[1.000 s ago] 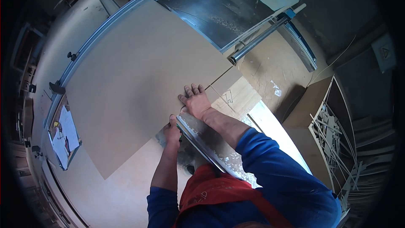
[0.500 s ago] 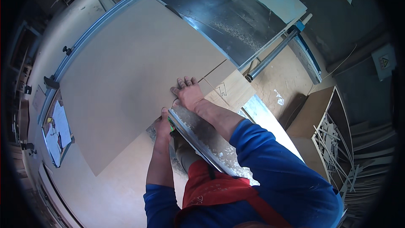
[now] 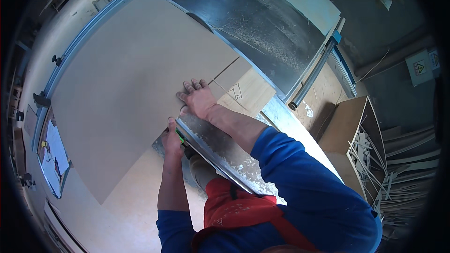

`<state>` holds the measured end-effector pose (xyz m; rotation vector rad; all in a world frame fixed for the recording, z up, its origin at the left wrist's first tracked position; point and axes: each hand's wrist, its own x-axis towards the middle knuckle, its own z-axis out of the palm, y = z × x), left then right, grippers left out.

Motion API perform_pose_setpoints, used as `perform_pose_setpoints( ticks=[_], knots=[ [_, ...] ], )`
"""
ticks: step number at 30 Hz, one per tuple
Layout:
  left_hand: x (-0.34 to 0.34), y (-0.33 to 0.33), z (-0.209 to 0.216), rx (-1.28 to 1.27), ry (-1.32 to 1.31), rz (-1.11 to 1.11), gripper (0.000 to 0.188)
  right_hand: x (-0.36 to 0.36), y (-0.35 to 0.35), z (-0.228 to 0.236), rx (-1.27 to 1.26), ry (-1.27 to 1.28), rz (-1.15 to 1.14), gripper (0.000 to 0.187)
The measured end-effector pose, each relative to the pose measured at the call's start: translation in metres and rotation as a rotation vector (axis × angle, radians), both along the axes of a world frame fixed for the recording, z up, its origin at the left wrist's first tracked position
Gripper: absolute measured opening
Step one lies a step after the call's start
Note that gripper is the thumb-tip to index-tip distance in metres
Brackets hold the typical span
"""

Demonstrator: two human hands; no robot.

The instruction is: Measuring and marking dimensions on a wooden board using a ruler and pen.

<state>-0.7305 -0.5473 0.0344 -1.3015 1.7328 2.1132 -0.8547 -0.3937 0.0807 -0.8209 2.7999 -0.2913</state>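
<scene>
A large brown sheet panel (image 3: 117, 79) lies across the machine table. My right hand (image 3: 199, 100) rests flat on its near right part, fingers stretched out. At the panel's near edge, my left hand (image 3: 172, 143) has its thumb up against the edge; its fingers are mostly hidden and appear curled round the edge. A small green part (image 3: 180, 136) shows beside the left hand. To the right of my right hand lies a pale wooden board (image 3: 255, 96) with a dark mark drawn on it, next to a thin dark slot (image 3: 225, 69) along the panel.
Beyond the panel stretches a dark, dusty machine tabletop (image 3: 243, 14). A blue-silver rail (image 3: 89, 35) with black knobs runs along the far left. Chips cover the metal surface (image 3: 220, 145) by my right forearm. On the right, a wooden bin (image 3: 344, 136) holds offcut strips beside a round bar (image 3: 311, 77).
The panel, the pale board and the rail have slid forward and left against the dark tabletop. Both hands have gone along with them, keeping the same hold. The view has shifted slightly.
</scene>
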Motion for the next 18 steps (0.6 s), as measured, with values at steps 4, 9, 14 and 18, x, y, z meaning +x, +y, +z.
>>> perform_pose_setpoints(
  ticks=[4,9,14,18],
  knots=[
    [-0.065,-0.053,-0.004,-0.046,0.051,-0.007,0.058,-0.068,-0.05,0.008,-0.035,0.027,0.006,0.072],
    [-0.144,-0.099,-0.003,0.004,0.015,-0.044,0.058,-0.145,-0.096,0.003,-0.029,0.039,0.004,0.072],
    [-0.203,-0.134,-0.015,0.063,0.083,-0.013,0.058,-0.206,-0.132,-0.002,0.0,-0.019,0.013,0.073],
    [-0.203,-0.144,-0.002,0.059,0.001,-0.01,0.063,-0.207,-0.149,0.001,0.049,-0.031,0.027,0.074]
  ],
)
